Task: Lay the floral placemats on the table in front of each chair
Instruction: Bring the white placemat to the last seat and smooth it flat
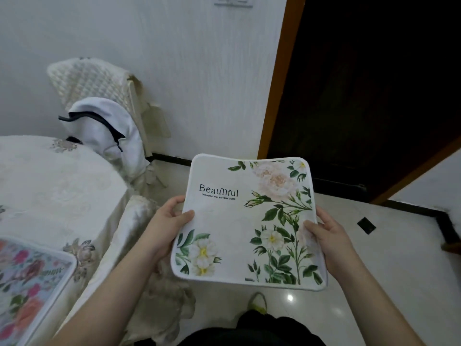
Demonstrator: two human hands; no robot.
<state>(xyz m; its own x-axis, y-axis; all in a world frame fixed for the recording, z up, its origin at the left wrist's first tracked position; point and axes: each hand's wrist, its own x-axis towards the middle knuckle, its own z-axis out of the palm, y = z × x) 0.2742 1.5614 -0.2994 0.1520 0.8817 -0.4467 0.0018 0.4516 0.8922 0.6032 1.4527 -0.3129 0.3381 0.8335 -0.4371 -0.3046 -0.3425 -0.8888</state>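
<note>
While it hangs over the tiled floor, off the counter's right edge, the white floral placemat is gripped at its side edges by the left hand and right hand. It reads "Beautiful, THE MOOD WILL BE VERY GOOD". A pink-flowered placemat lies at the counter's near edge.
</note>
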